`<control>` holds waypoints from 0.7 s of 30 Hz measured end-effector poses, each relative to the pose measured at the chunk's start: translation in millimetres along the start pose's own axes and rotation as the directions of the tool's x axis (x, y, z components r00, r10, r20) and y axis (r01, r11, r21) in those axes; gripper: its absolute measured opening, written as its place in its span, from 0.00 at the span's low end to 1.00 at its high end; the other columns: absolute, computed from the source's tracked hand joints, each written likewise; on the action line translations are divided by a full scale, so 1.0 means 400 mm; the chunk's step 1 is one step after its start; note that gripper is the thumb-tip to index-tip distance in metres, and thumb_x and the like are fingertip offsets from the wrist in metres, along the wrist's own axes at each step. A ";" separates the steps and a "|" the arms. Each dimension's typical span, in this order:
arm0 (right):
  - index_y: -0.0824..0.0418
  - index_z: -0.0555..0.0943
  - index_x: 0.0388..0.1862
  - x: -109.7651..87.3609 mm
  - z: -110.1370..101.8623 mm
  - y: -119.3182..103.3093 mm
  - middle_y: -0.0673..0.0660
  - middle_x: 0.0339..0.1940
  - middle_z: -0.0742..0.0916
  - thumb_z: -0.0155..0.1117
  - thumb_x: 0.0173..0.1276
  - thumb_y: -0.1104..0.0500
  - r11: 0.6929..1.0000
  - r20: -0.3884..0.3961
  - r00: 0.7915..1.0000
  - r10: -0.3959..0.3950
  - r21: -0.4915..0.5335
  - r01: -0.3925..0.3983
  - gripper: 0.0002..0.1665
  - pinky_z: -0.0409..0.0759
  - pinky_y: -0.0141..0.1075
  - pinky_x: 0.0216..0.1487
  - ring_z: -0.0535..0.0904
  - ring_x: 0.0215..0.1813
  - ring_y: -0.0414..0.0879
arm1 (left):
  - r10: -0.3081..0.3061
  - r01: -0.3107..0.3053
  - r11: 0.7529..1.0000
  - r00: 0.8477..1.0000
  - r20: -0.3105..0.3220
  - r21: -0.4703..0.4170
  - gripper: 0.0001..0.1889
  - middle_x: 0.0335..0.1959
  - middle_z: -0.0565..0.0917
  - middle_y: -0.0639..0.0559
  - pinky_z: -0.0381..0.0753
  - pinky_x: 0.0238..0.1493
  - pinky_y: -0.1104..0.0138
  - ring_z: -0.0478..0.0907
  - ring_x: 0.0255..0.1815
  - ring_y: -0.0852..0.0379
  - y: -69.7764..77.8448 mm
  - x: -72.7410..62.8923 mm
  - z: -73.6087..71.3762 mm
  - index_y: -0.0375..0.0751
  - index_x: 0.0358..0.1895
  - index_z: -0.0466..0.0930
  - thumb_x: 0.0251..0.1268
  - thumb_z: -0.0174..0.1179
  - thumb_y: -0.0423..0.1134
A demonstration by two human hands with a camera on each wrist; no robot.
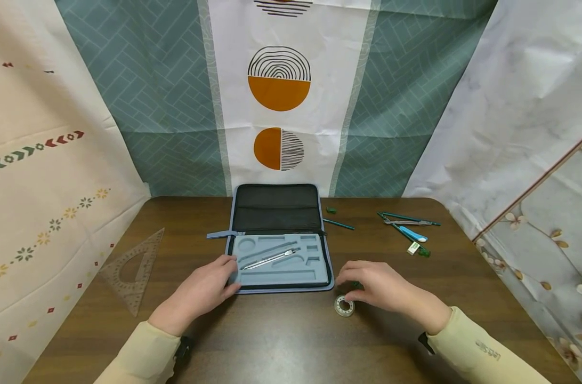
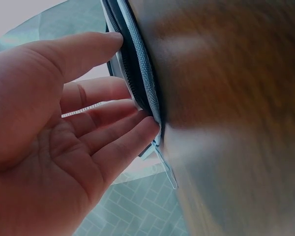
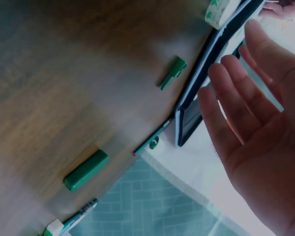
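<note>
A blue-edged zip case [image 1: 277,208] lies unfolded at the middle of the table, lid standing at the back. Its pale blue tray [image 1: 315,280] has shaped hollows, and a silver compass [image 1: 270,260] lies across it. My left hand [image 1: 205,288] touches the case's left side, fingers on the tray edge and thumb by the front corner. Over the table off the case's front right corner hovers my right hand [image 1: 377,285], fingers loosely bent with nothing held. Just below its fingertips sits a roll of tape [image 1: 345,313], and a small green piece [image 3: 173,72] lies near.
On the left lies a clear triangular ruler [image 1: 128,292]. At the back right are dark green pencils [image 1: 406,217], a blue cutter-like tool [image 1: 412,234], a white eraser [image 1: 413,248] and a green block [image 3: 86,170]. Another pencil [image 1: 340,224] lies beside the lid.
</note>
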State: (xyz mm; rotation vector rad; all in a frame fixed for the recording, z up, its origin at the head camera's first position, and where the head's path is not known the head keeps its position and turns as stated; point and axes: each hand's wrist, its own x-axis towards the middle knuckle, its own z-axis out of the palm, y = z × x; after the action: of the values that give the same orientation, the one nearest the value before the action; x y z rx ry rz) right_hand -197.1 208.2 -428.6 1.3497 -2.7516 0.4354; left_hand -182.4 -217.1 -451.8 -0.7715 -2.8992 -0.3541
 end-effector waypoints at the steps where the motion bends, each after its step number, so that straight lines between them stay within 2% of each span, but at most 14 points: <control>1: 0.49 0.91 0.55 -0.001 0.002 -0.002 0.41 0.54 0.88 0.86 0.65 0.55 1.000 0.012 1.000 -0.004 0.008 0.004 0.20 0.88 0.42 0.49 0.87 0.53 0.39 | 0.002 -0.002 1.000 1.000 -0.001 0.001 0.13 0.64 0.83 0.35 0.89 0.47 0.55 0.87 0.49 0.47 0.000 0.000 0.000 0.36 0.49 0.85 0.72 0.77 0.40; 9: 0.49 0.90 0.57 -0.005 0.015 -0.006 0.42 0.56 0.88 0.87 0.65 0.55 0.996 0.084 0.996 -0.042 0.084 0.035 0.23 0.87 0.41 0.53 0.87 0.55 0.38 | 0.006 -0.005 1.000 1.000 -0.010 0.006 0.13 0.63 0.84 0.37 0.88 0.45 0.56 0.86 0.48 0.48 0.001 -0.003 0.002 0.36 0.49 0.85 0.72 0.77 0.39; 16: 0.50 0.90 0.61 -0.011 0.021 -0.006 0.41 0.59 0.87 0.87 0.65 0.53 0.994 0.127 0.991 -0.050 0.098 0.037 0.26 0.86 0.39 0.54 0.84 0.56 0.37 | 0.008 -0.008 1.000 1.000 -0.011 0.007 0.14 0.63 0.83 0.36 0.88 0.47 0.56 0.86 0.48 0.48 -0.001 -0.002 0.004 0.36 0.50 0.84 0.72 0.77 0.39; 21: 0.49 0.90 0.60 -0.013 0.022 -0.007 0.41 0.58 0.87 0.88 0.64 0.53 0.994 0.120 0.990 -0.081 0.081 0.071 0.26 0.86 0.40 0.54 0.83 0.57 0.36 | 0.013 -0.013 1.000 1.000 -0.016 0.008 0.14 0.61 0.84 0.38 0.88 0.46 0.56 0.86 0.47 0.49 0.002 -0.002 0.001 0.36 0.50 0.84 0.72 0.77 0.39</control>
State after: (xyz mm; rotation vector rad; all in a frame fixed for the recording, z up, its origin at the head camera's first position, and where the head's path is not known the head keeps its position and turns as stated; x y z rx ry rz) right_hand -190.9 208.1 -437.4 1.5439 -2.7947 0.4738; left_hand -181.4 -216.8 -452.2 -0.7821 -2.8780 -0.3462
